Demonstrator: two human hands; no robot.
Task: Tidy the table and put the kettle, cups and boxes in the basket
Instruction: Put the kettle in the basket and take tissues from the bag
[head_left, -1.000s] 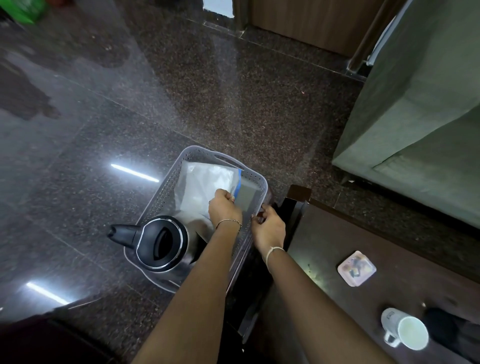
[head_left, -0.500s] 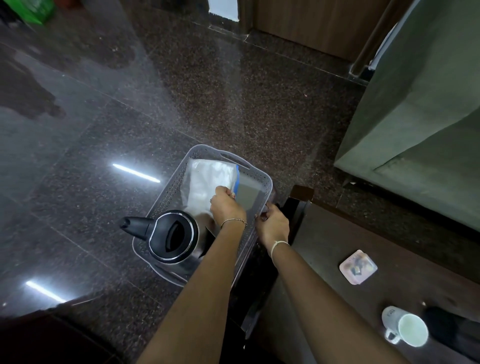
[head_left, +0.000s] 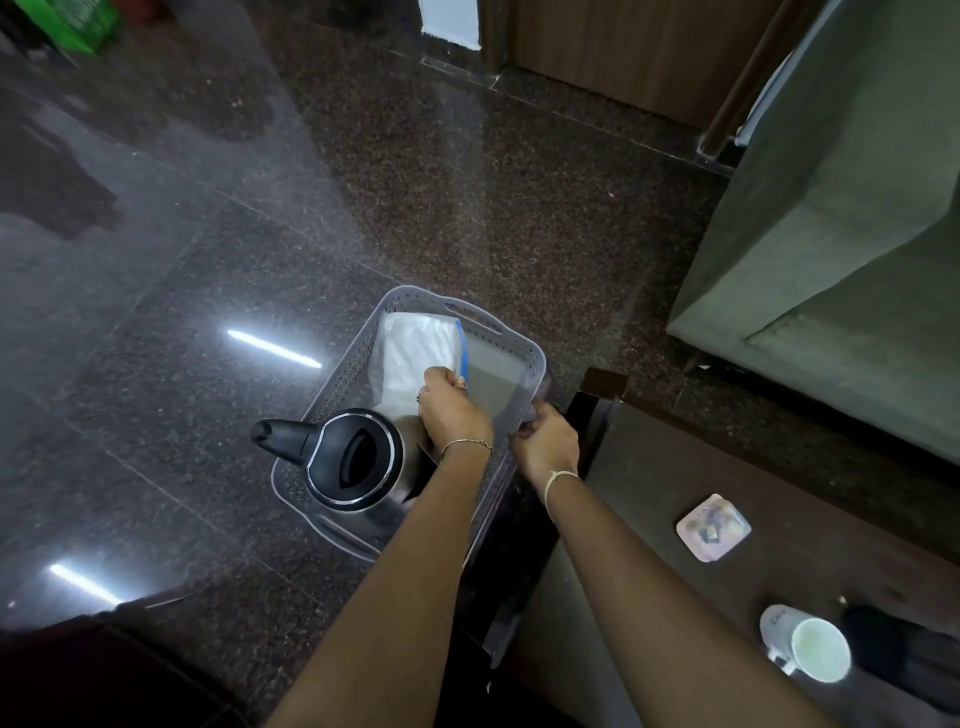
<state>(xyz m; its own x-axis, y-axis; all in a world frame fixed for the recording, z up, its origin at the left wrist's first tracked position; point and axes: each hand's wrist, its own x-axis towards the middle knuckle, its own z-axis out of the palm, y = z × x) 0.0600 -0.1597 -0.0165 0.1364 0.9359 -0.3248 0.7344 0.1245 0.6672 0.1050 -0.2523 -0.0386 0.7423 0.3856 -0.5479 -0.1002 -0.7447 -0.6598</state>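
While the basket (head_left: 511, 347) is gripped at its rim by the right hand (head_left: 545, 441), the soft, light white bag (head_left: 415, 353) inside it is pinched at its blue edge by the left hand (head_left: 449, 410).

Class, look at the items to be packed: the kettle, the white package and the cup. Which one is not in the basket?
The cup. It lies tipped on the table, while the kettle and white package sit inside the basket.
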